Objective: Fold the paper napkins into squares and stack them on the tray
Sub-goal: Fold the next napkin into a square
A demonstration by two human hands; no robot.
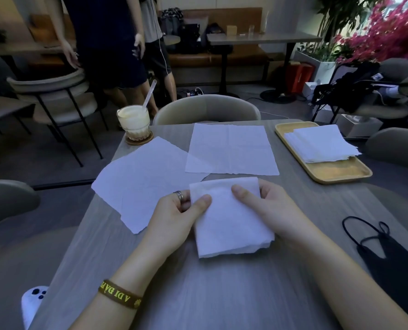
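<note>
Two unfolded napkins (231,148) on grey table (222,294)

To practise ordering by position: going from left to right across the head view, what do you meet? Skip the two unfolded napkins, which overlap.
Phone → glass → folded napkin → tray with stacked napkins → face mask.

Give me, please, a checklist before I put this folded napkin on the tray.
1. Grip: ok, left hand and right hand pinch the folded napkin.
2. Edges aligned: not ok, a lower layer peeks out at its near corner.
3. Neat stack on tray: not ok, fanned, overhanging the rim.
4. Path to tray: ok, only bare table between.
5. Clear of drink glass: ok, it stands far left.
</note>
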